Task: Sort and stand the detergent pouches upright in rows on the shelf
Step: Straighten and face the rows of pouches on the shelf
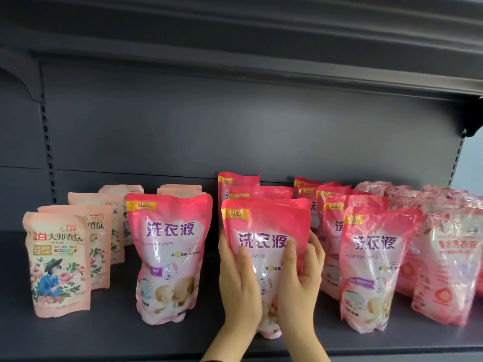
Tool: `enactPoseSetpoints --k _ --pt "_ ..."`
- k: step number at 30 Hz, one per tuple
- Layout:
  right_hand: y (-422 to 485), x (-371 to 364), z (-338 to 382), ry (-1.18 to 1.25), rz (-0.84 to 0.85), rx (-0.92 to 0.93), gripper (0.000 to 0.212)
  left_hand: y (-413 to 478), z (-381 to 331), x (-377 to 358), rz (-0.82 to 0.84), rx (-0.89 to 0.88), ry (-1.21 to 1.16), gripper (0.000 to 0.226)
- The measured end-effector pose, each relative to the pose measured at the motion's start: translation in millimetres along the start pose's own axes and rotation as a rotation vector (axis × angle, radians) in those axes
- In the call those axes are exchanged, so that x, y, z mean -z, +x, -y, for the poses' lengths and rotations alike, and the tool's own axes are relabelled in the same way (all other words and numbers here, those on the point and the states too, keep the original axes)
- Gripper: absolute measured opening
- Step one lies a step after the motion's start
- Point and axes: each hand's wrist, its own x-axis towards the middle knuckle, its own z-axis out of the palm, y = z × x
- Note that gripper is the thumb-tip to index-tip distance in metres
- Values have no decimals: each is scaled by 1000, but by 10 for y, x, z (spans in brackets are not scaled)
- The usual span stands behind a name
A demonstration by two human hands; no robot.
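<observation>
Dark grey metal shelving fills the view: a flat shelf (78, 335), a plain back panel (235, 126) and the underside of an upper shelf (261, 35).

Both hands hold the middle pouch (266, 228), bright pink, at the front of the shelf. The left hand (239, 286) grips its left edge, thumb pressed on the front and fingers curled behind. The right hand (300, 283) grips its right edge in the same way. The pouch is upright. Its bottom is partly hidden by the hands, so I cannot tell if it rests fully on the shelf. A yellow corner tag on it says "NEW FORMULA", and large purple characters say "洗衣液". Behind it, the middle row (251, 194) of the same pouches runs toward the back panel.

Just to the left stands the left pink pouch (170, 257) with the same print, upright and apart from the hands. To the right stands the right pink pouch (376, 270), also the same, with its own row behind.

At the far left are the pale pouches (57, 262) with a flower drawing. They carry "大师香氛", a price mark "3.8元" and "72小时".

At the far right are the wrapped pouches (449, 265) under shiny clear film. Their red writing ends in "洗衣液"; the rest is too blurred to read.
</observation>
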Motion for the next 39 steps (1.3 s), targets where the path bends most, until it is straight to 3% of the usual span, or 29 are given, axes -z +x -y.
enactPoseSetpoints --k 7,10,13,18,24,28,39 --pt "164 -28 -133 -50 50 29 26 89 118 -28 70 -23 92 59" --pt "164 54 -217 -32 110 11 42 59 43 60 154 -77 83 63" --pt "96 174 -296 -9 187 -11 61 -20 139 212 234 -96 110 80" --pt "1 202 -257 100 377 -112 59 -145 241 235 427 2 14 94" --pt "90 240 -225 84 418 -186 56 -137 296 83 443 2 97 100" --pt "138 242 -209 61 475 -222 45 -66 281 96 506 31 28 97" --pt "320 126 -333 12 568 -225 46 136 292 115 520 39 135 94"
